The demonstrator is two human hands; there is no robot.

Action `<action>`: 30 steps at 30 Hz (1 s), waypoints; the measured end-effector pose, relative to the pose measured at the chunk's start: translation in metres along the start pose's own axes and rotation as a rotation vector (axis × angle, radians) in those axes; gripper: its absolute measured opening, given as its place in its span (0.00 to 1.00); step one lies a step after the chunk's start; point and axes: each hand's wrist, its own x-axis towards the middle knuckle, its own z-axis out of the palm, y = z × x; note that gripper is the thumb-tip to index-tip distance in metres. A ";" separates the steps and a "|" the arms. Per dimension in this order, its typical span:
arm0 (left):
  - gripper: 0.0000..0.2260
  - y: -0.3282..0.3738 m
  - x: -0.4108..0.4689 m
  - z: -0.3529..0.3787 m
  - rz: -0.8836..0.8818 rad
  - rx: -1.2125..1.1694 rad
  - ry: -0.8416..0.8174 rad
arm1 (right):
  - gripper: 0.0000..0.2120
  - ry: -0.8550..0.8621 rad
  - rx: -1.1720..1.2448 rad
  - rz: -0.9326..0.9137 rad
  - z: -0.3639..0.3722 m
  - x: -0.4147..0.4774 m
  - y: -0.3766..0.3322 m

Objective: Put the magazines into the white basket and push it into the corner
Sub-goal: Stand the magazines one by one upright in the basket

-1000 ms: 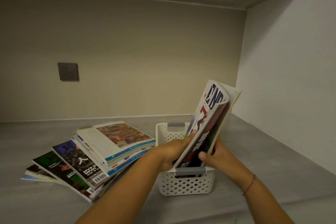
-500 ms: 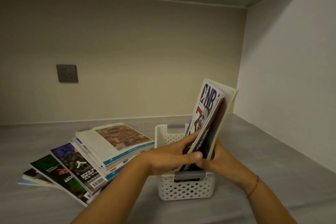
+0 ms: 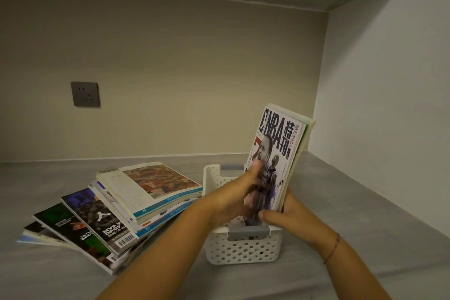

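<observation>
STEP: loading | left hand [image 3: 233,200] and right hand [image 3: 292,217] both clasp the NBA magazine [image 3: 275,153], upright, lower end inside the white basket [image 3: 243,248] | NEXT: seat it, let go, fetch from the stack [image 3: 146,190] beside it (several left) | push to corner [image 3: 309,151] not yet due

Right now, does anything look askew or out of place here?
The magazine stack beside the white basket is fanned out, not squared. The NBA magazine, gripped by left hand and right hand, towers over the basket, tilting right.
</observation>
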 end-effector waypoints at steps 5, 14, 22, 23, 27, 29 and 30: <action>0.38 -0.006 0.018 -0.035 -0.354 -0.067 0.306 | 0.39 0.047 -0.051 0.070 0.003 -0.002 0.002; 0.32 -0.009 0.034 -0.019 -0.384 0.020 0.060 | 0.22 0.270 0.086 0.012 0.018 0.000 0.001; 0.21 -0.008 0.023 -0.028 -0.167 0.022 0.255 | 0.25 0.366 0.162 0.117 0.014 -0.001 0.013; 0.19 -0.006 0.020 -0.037 -0.070 0.059 0.362 | 0.25 0.371 0.166 0.126 0.014 -0.001 0.013; 0.16 -0.008 -0.013 -0.109 0.061 0.314 0.973 | 0.20 0.378 0.162 0.135 0.014 -0.001 0.012; 0.22 -0.025 -0.039 -0.152 -0.166 0.525 1.234 | 0.19 0.375 0.166 0.140 0.015 -0.001 0.011; 0.26 -0.035 -0.051 -0.168 -0.292 0.595 1.308 | 0.19 0.373 0.168 0.143 0.015 0.000 0.010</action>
